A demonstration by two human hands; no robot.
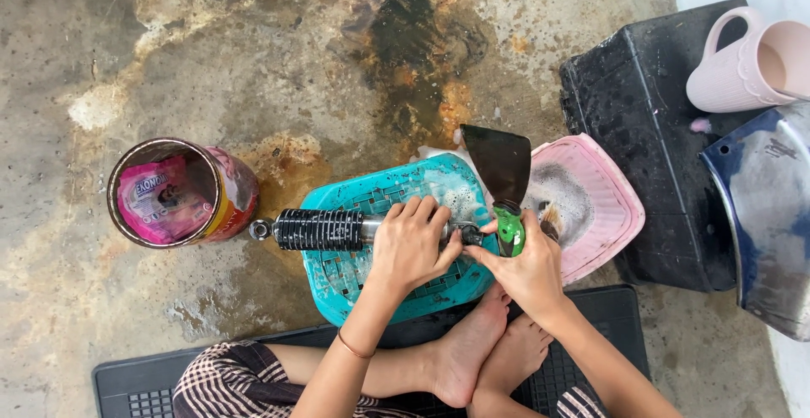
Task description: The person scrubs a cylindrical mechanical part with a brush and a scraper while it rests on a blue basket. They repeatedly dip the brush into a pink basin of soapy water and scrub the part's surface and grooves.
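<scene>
Fingers of left hand (411,248) wrapped round shock absorber (325,229) lying left-right, right hand (525,268) gripping green-handled scraper (500,183), blade up.

The left hand (411,248) is gripping a black shock absorber (337,229) lying across a teal basket (371,287) on the stained floor (211,55), while the right hand (527,270) is holding a green-handled scraper (503,183) upright beside a pink basin (612,207); a tin can (181,192) is standing near the absorber's left end.
</scene>
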